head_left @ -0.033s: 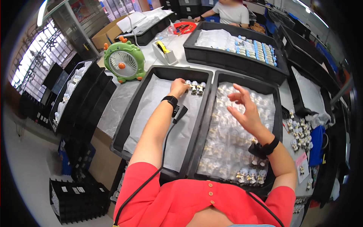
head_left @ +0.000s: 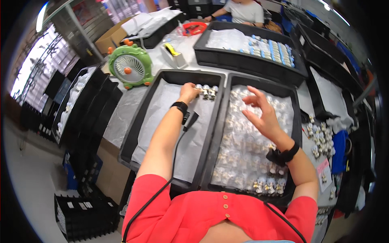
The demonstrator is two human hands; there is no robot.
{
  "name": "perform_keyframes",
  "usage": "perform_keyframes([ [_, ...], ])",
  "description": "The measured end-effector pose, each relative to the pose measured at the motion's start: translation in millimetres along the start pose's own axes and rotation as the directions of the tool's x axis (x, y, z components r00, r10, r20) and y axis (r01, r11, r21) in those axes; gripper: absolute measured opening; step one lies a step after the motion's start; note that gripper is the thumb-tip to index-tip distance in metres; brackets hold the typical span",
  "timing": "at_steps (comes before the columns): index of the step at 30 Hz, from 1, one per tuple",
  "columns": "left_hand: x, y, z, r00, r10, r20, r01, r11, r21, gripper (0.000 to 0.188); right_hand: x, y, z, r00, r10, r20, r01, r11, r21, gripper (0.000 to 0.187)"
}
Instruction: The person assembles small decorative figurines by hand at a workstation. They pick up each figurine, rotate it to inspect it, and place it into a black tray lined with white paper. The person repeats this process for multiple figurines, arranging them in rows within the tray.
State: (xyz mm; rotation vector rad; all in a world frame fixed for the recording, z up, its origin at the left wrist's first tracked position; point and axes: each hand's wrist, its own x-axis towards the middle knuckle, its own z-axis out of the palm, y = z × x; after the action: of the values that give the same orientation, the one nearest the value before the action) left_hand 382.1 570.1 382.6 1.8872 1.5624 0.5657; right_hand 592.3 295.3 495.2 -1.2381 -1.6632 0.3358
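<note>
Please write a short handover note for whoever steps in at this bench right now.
Left hand: at the far end of the left black tray, fingers on a short row of small metal fittings on its white liner.
Right hand: open, fingers spread, hovering over the right black tray, gripping nothing.
Things: the right tray is covered with bagged fittings; the left tray holds only that one short row.
Done: a few fittings placed in the left tray.
Left: the liner is mostly bare; the right tray is nearly full.
</note>
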Motion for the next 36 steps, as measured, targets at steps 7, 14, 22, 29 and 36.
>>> perform_keyframes([
  [7,-65,35,-44,0.982,0.185,0.031,-0.166,0.933,-0.32,0.047,-4,-3,-33,0.853,0.171,0.493,-0.06,0.971,-0.232,0.042],
  [14,-201,111,-82,0.818,0.442,0.368,-0.114,0.752,-0.65,0.033,-57,7,-59,0.526,0.611,0.592,0.052,0.671,-0.739,0.054],
  [22,-274,103,-66,0.691,0.569,0.446,-0.069,0.666,-0.742,0.035,-64,-22,-50,0.666,0.494,0.559,-0.005,0.752,-0.659,0.068],
  [29,-304,87,-75,0.667,0.56,0.491,0.272,0.431,-0.861,0.048,-49,-128,-17,0.903,-0.022,0.429,0.063,0.995,-0.083,0.088],
  [36,-316,67,-100,0.703,0.659,0.268,0.051,0.329,-0.943,0.056,-53,-152,30,0.948,-0.105,0.301,0.146,0.982,-0.119,0.089],
])
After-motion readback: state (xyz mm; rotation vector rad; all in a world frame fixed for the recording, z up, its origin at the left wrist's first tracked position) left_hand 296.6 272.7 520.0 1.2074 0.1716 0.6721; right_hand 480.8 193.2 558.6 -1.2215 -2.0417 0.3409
